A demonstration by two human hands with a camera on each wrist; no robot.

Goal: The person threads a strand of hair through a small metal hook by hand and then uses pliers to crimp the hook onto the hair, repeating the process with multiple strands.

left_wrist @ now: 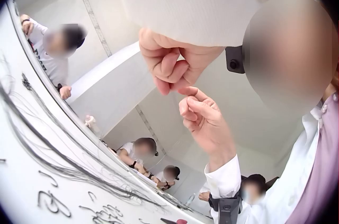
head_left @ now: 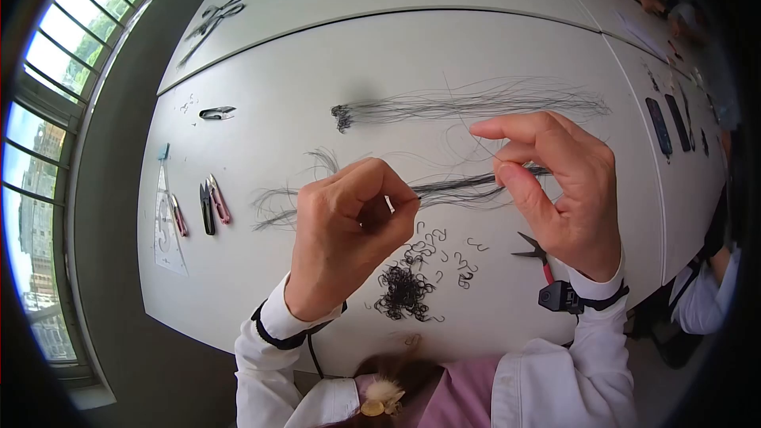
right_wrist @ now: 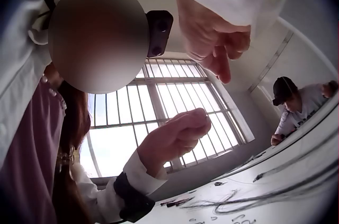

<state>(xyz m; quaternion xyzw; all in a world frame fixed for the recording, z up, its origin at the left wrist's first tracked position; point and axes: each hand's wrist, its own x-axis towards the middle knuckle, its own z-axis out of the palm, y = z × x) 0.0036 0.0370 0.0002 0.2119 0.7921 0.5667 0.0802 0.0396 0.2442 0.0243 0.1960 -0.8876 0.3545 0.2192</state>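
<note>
Now our left hand (head_left: 349,226) pinches a tiny dark piece (head_left: 418,198); our right hand (head_left: 571,190) pinches a fine strand (head_left: 458,105), slanting leftward and away.

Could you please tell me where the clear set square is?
In the head view, the clear set square lies near the left edge of the table, beside a small red-handled tool.

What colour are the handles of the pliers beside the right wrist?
Red, on the pliers; the head view shows it best.
</note>
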